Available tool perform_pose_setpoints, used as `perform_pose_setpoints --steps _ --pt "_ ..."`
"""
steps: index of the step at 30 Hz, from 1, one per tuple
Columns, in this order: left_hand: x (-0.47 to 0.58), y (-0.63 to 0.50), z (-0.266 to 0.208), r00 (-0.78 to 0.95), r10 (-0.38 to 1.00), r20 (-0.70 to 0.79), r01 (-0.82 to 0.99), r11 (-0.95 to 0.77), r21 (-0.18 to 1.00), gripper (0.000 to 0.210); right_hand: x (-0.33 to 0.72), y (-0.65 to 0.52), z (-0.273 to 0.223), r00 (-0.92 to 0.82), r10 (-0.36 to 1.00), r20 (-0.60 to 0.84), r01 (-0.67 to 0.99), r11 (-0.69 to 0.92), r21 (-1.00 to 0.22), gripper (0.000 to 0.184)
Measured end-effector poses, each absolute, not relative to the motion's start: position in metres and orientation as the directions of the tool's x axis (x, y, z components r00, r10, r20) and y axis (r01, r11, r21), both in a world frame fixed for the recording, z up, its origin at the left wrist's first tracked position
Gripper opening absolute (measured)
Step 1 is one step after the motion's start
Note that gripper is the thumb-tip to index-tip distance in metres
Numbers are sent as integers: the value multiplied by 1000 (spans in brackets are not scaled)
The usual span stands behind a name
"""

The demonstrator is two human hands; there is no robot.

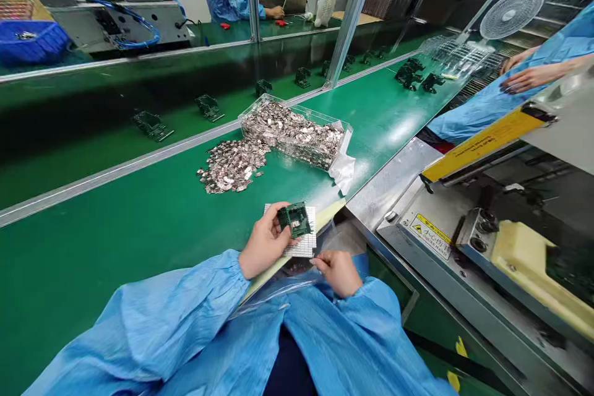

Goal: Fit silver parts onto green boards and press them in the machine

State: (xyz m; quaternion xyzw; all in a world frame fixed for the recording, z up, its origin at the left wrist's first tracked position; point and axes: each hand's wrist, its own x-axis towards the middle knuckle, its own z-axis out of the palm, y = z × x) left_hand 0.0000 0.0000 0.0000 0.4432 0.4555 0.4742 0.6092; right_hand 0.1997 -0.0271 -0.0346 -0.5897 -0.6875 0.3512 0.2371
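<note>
Between the thumb and fingers of my left hand (264, 242) is a dark green plastic frame (297, 220) with a square opening and a small metal piece inside it. Under the frame lies a silvery, gridded block (307, 247), at the bench edge; whether my left hand also touches it I cannot tell. My right hand (340, 271) is closed in a pinch by the block's lower right corner, and what its fingertips hold is too small to make out. Farther forward, small metal pieces (234, 164) lie heaped beside a clear tray (341, 147) full of similar pieces.
Several green frames (210, 107) stand on the belt (51, 167) behind the metal rail. More dark frames (410, 73) sit at the bench's far right. A machine (445, 260) with a warning label stands on my right. Co-workers' hands (533, 74) show at the right and back.
</note>
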Motion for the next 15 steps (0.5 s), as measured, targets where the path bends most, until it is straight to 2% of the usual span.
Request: perform_pose_setpoints --steps 4,8,11,15 --pt "1 -1 -1 104 992 -71 -156 87 984 42 210 -30 -7 -132 991 -15 598 67 -798 24" --pt "1 -3 -1 109 994 11 -73 -3 997 39 195 -28 19 -128 983 130 373 169 -912 18" --pt "-2 -5 -2 95 992 77 15 -79 997 39 173 -22 28 -107 950 293 303 312 -900 13" --pt "-4 -8 0 122 985 124 61 -132 989 39 150 -13 26 -23 908 418 346 400 -849 10"
